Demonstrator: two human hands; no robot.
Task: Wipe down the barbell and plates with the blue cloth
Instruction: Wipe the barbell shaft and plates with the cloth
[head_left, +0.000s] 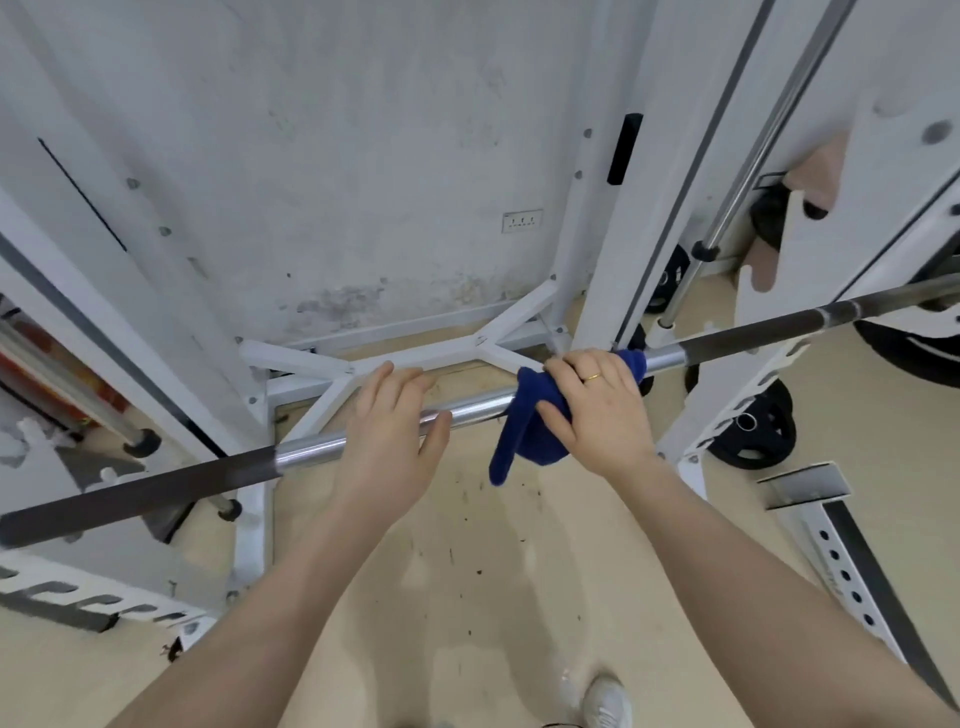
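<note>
The barbell (311, 446) runs across the view from lower left to upper right, chrome in the middle and dark at both knurled parts. My left hand (387, 431) grips the chrome middle, fingers wrapped over the top. My right hand (597, 402) presses the blue cloth (514, 436) around the bar just right of centre; part of the cloth hangs below the bar. A black plate (758, 431) stands on the floor at the right, behind the rack post. Another dark plate (909, 348) shows at the far right edge.
White rack posts (613, 208) rise on both sides, with the rack's base frame (426, 358) on the beige floor below the bar. A chrome guide rod (748, 156) slants at upper right. A perforated white beam (852, 566) lies at lower right. A shoe (605, 701) is at the bottom.
</note>
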